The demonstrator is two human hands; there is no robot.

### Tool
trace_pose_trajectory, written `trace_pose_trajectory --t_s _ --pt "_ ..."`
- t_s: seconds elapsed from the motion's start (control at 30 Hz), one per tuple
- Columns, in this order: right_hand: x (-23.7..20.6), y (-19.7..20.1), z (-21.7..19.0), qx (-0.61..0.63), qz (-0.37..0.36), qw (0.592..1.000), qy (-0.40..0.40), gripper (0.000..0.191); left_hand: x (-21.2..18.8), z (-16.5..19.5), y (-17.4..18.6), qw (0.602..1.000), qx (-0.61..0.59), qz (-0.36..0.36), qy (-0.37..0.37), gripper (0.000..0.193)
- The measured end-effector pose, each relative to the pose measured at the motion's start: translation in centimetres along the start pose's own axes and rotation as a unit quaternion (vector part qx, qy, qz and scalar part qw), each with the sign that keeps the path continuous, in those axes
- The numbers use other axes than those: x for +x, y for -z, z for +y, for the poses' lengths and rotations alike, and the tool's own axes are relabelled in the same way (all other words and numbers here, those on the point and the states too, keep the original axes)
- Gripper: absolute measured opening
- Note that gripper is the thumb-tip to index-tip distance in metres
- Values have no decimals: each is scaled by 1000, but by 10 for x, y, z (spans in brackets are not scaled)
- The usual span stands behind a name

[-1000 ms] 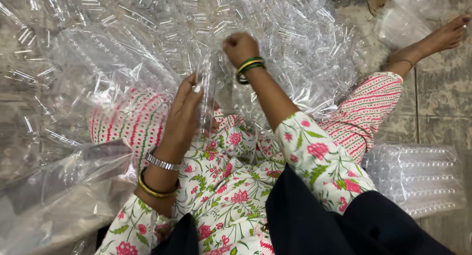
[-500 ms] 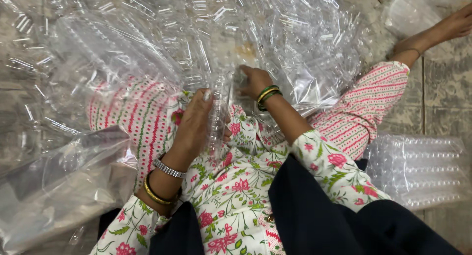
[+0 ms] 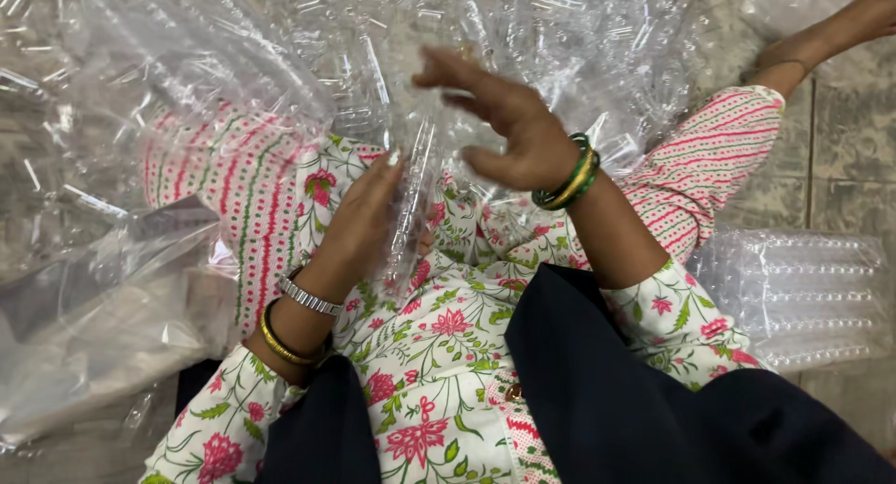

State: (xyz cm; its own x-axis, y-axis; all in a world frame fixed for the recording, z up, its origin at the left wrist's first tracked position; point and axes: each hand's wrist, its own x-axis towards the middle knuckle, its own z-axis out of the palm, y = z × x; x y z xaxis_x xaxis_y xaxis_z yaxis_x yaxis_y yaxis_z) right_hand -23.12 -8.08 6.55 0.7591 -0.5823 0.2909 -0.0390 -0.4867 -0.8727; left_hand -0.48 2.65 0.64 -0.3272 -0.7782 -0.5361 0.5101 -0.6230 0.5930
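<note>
Plastic bag: a clear bag lies slack at lower left of the frame.
Left hand: left hand at centre keeps its fingers closed on a clear plastic strip over the lap.
Right hand: right hand, half a second ago down on the strip, has lifted away, fingers spread and holding nothing.
Pile: clear plastic pieces heaped across the top.
Stack: clear trays on the floor, right edge.

Tiled floor — large clear bag at left.
</note>
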Motion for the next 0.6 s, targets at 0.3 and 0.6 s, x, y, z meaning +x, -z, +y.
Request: trace_pose_trajectory --t_s 0.3,0.6 --pt "4 -44 181 -345 100 881 -309 77 -9 14 -3 996 -34 -79 -24 49" --pt "-4 -29 70 297 219 862 -347 20 1 1 -1 971 24 -79 -223 28"
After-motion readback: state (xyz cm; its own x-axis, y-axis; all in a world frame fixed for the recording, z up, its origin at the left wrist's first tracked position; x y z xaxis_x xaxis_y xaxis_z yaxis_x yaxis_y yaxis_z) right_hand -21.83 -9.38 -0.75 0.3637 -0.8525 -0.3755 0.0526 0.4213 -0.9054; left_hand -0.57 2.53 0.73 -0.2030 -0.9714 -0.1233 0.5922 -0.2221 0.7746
